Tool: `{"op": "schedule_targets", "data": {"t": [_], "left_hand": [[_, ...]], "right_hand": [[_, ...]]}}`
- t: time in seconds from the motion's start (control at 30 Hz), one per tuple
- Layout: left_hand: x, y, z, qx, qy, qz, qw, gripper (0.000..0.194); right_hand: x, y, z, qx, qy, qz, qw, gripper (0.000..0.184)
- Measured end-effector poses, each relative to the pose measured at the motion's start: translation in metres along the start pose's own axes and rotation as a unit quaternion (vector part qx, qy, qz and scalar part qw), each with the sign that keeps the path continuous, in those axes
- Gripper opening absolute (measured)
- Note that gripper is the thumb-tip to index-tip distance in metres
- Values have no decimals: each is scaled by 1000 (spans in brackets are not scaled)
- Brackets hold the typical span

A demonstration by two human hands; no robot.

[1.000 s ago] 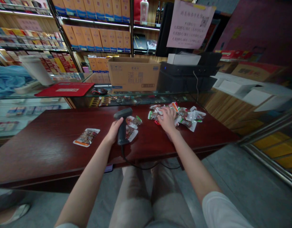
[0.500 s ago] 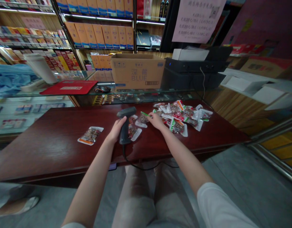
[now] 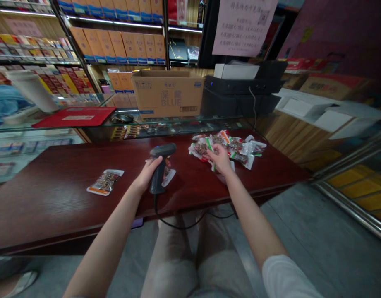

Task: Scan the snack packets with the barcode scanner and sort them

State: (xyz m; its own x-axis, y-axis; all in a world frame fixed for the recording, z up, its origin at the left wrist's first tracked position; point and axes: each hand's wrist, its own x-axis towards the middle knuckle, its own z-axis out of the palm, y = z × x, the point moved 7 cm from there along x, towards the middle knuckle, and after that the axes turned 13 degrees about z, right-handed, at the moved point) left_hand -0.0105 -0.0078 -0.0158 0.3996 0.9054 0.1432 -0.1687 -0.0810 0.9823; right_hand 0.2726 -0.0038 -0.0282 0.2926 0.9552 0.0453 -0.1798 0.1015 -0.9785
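My left hand (image 3: pixel 147 174) grips a black handheld barcode scanner (image 3: pixel 159 167) by its handle, above the dark red wooden table (image 3: pixel 69 203). A clear snack packet (image 3: pixel 169 177) lies partly hidden behind the scanner. My right hand (image 3: pixel 219 158) is shut on a green-edged snack packet (image 3: pixel 212 163), just at the near edge of a heap of similar packets (image 3: pixel 236 147). Off to the left, a single orange-and-clear packet (image 3: pixel 105 182) lies alone on the table.
Behind the table stands a glass counter (image 3: pixel 165 124) with a cardboard box marked BLUE (image 3: pixel 167 94), a computer mouse (image 3: pixel 122 118), a red mat (image 3: pixel 74 116) and a black machine (image 3: pixel 236 97). The scanner's black cable (image 3: pixel 174 227) hangs past the table's near edge.
My right hand has moved right, from beside the scanner to the heap, carrying a packet. The scanner has stayed in my left hand. The view has shifted slightly.
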Motion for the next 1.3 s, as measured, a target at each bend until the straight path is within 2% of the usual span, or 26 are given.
{"op": "schedule_targets", "data": {"t": [0.13,0.27,0.37,0.47,0.57,0.73,0.83,1.07,1.3], "left_hand": [[12,6,25,21,-33,16,999,58],[28,9,59,41,-86,20,995,57],[36,6,81,37,-104,26,994,56],[38,-2,94,29,-109,22,993,58],[36,-10,98,21,-107,22,994,59],[36,-18,93,10,-97,16,995,57],[38,-18,90,2,-88,20,996,57],[34,-14,89,5,-92,31,995,55],[33,-17,88,2,-91,27,995,53]], "right_hand": [[2,6,-12,49,19,15,999,44],[0,9,-12,78,11,30,996,44],[-2,11,-12,81,6,49,995,43],[-3,16,-12,83,0,78,993,40],[-3,19,-12,96,-14,107,989,32],[-4,18,-13,111,-37,141,983,19],[-4,16,-15,115,-33,132,984,22],[0,18,-24,128,51,72,988,34],[0,20,-18,96,34,62,993,42]]}}
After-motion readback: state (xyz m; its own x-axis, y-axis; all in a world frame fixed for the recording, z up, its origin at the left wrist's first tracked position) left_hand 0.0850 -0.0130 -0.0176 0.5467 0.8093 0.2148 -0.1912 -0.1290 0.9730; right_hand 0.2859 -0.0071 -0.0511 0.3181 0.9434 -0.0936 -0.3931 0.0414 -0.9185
